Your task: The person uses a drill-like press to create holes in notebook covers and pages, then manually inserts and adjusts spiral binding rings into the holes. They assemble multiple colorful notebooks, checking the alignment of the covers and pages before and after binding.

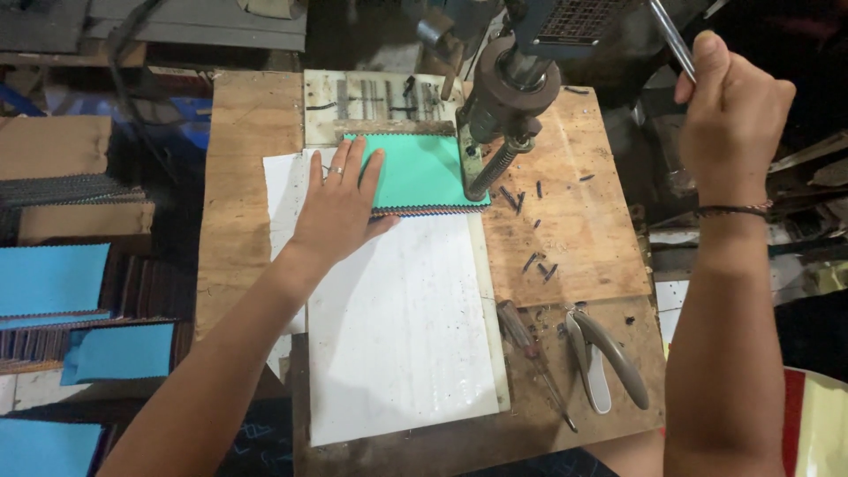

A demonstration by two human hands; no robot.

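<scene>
Fabric swatch stack (pixel 422 175) pinned flat under press (pixel 505 106) by spread left hand (pixel 340 208), keeping it steady; right hand (pixel 731 110) grip fisted around lever (pixel 671 40).

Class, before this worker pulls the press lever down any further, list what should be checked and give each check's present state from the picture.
1. Left hand flat on the fabric swatch stack: ok.
2. Left fingers apart from the punch head: ok.
3. Right hand closed round the lever: ok.
4. Stack corner under the punch head: ok.
5. Stack edges aligned: cannot tell.
6. Pliers and screwdriver lie apart from the stack: ok.
</scene>
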